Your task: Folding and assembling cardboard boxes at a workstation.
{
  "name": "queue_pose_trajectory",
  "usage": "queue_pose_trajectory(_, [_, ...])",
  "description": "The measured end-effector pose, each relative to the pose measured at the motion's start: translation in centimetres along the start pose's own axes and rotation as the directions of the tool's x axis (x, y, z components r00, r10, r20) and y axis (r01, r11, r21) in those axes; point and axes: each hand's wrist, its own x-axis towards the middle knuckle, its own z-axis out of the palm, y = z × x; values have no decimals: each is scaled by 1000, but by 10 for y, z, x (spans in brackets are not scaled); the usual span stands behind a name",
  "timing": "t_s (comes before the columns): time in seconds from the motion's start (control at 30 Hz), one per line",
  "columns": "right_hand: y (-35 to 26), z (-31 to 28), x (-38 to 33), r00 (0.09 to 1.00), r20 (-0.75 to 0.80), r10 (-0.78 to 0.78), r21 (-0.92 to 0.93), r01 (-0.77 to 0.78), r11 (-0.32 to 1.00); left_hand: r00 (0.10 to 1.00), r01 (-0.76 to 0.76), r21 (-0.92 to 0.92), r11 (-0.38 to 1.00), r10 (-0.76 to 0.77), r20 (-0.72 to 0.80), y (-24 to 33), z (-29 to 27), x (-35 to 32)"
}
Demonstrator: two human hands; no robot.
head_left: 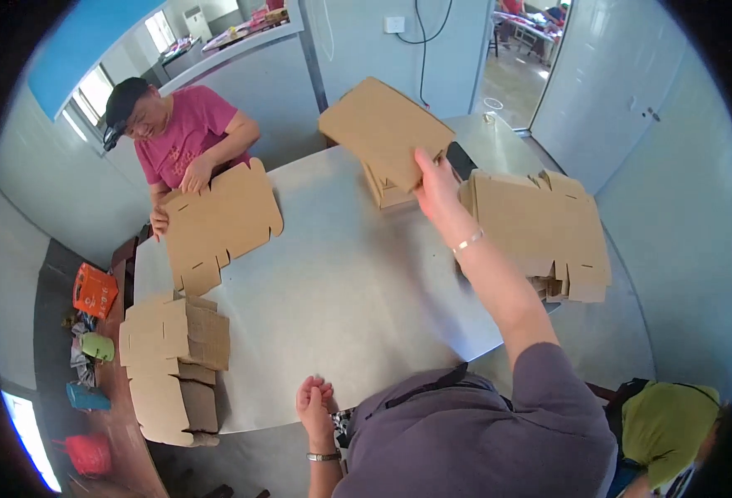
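Observation:
At the far side of the table, my right hand grips a brown cardboard box by its near right corner, thumb on top. The box is tilted above another cardboard box, which it partly hides. I cannot tell whether the two touch. My left hand is at the table's near edge, fingers curled in, and nothing shows in it. Right of my right forearm lies a stack of flat die-cut cardboard blanks. A dark flat object, like a phone, rests just behind my right hand.
Across the metal table, a person in a pink shirt handles a flat cardboard blank. More cardboard blanks are piled at the near left. A side shelf holds an orange bag and cups. Someone in green is behind at lower right.

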Motion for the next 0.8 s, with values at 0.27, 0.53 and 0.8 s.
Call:
queue_pose_trajectory(0.27, [68,-63,-67,976,-44,213,-391,-213,895,999,21,-1,1000,-21,-46,4,0,-6])
queue_pose_trajectory(0.53, [-29,-135,-149,856,508,-95,-861,501,-88,1000,30,58,998,-30,-7,4,4,0])
queue_pose_trajectory(0.8, [-144,-224,-164,980,198,-34,-735,125,-667,1000,-6,75,997,5,12,-1,-4,4])
